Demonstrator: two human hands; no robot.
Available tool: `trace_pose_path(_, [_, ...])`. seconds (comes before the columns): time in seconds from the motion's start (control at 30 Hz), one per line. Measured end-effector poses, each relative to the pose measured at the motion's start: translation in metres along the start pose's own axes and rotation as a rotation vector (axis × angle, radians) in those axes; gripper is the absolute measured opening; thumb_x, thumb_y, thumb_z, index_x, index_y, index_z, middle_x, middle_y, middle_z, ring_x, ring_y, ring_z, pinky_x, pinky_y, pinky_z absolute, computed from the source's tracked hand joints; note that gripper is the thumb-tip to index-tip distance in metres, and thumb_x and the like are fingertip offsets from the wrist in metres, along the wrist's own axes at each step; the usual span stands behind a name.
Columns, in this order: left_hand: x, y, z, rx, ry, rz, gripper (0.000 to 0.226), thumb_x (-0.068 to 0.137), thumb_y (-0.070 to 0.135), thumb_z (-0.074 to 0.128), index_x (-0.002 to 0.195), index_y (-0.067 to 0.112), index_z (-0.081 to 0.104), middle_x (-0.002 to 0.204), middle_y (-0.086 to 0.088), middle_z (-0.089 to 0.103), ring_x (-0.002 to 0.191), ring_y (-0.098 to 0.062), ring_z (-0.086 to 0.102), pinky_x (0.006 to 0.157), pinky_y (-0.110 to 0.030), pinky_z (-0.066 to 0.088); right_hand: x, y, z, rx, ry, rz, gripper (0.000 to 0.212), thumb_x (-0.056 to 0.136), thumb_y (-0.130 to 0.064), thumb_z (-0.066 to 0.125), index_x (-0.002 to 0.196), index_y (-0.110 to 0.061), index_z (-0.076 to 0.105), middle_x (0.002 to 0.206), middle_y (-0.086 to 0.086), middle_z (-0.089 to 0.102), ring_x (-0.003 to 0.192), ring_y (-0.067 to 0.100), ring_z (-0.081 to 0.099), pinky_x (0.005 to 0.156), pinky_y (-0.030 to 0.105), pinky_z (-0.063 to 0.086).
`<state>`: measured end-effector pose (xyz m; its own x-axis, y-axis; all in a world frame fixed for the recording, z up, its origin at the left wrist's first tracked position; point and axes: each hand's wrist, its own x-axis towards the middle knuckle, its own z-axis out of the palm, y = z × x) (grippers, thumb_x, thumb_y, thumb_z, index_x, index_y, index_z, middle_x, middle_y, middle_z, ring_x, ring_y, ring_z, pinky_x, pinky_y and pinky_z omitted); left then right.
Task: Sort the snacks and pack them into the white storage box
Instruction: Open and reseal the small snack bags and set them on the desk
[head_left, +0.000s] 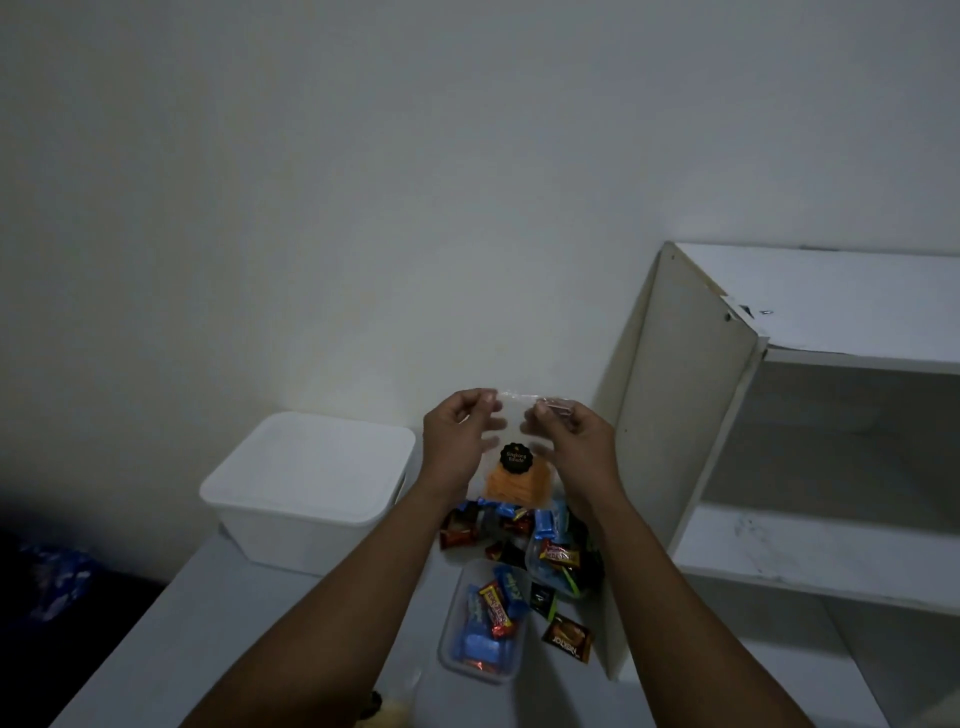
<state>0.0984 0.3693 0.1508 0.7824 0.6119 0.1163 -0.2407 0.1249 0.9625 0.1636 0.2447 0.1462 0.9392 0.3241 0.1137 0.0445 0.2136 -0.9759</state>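
Observation:
Both hands hold up a clear bag of orange chips (511, 480) with a round black label, above the table. My left hand (460, 439) pinches its top left edge and my right hand (569, 441) pinches its top right edge. The white storage box (306, 488) stands to the left with its lid on. Below the bag lies a heap of small wrapped snacks (514, 530). A clear plastic tub (485, 623) nearer to me holds several blue and yellow wrapped bars.
A white shelf unit (779, 441) stands close on the right, its side panel next to the snacks. A brown sachet (569, 636) lies by the tub. The white wall is right behind the table (208, 623). Something blue (57, 577) lies in the dark at far left.

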Motion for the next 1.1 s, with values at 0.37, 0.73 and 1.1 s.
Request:
trace_pose_path(0.37, [0.001,0.02,0.008,-0.083,-0.146,-0.05,0.012,0.094,0.009,0.061,0.097,-0.001,0.066,0.08,-0.011,0.068,0.077,-0.025,0.068,0.082,-0.043,0.059,-0.006,-0.035,-0.001,0.064,-0.055,0.017,0.014,0.084,-0.014,0.077,0.094,-0.006,0.073,0.085,0.014,0.075,0.079,0.024,0.074,0.073,0.036,0.058])
trace_pose_path(0.73, [-0.001,0.023,0.014,-0.018,-0.091,0.0,0.011,0.095,0.013,0.062,0.087,0.01,0.07,0.079,-0.007,0.066,0.072,-0.017,0.064,0.072,-0.035,0.057,-0.003,-0.039,0.006,-0.095,-0.031,-0.019,0.013,0.086,-0.019,0.075,0.096,-0.011,0.077,0.079,0.002,0.075,0.067,0.011,0.065,0.07,0.032,0.053])
trace_pose_path(1.1, [0.0,0.03,0.012,-0.203,-0.071,-0.076,0.022,0.098,0.022,0.057,0.08,0.01,0.062,0.075,-0.002,0.062,0.069,-0.015,0.062,0.071,-0.034,0.055,-0.002,-0.041,0.014,0.033,-0.029,0.008,0.011,0.088,-0.023,0.072,0.091,-0.012,0.075,0.08,0.001,0.074,0.078,0.015,0.068,0.079,0.036,0.055])
